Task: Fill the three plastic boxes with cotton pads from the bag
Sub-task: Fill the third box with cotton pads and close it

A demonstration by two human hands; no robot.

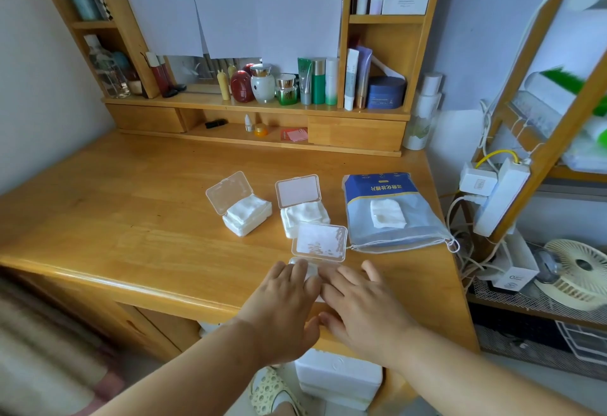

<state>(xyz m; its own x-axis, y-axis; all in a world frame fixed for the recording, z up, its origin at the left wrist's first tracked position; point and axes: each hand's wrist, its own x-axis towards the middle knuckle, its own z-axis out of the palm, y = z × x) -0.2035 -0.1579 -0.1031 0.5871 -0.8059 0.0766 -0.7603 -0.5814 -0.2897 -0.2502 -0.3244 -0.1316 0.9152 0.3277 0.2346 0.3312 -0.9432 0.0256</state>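
Honey-coloured wood makes up the worktop (138, 205), and its rounded front edge runs just below both hands. The left hand (282, 307) and right hand (358, 304) lie side by side, palms down, fingers straight and spread over the nearest box (320, 253) — their fingertips press on its contents, which are mostly hidden under them. Neither hand curls around anything. This box's clear lid stands open, tipped back toward the middle box (303, 210).

The middle box sits just behind the nearest one, nearly touching it, lid up, heaped with white cotton pads (305, 213). The left box (243, 208) stands a little apart to its left, also open and packed full, its lid leaning back to the left. All three boxes cluster right of the worktop's centre.

The blue bag (391, 208) lies flat to the right of the boxes, a few pads showing through its clear lower half, its drawstring mouth pointing at the right edge of the worktop — close to that edge, where white cables (473, 261) and power strips (499, 199) hang beside it.

The left half of the worktop is bare wood out to the wall. Behind, a shelf (256, 105) of bottles and jars closes off the back.
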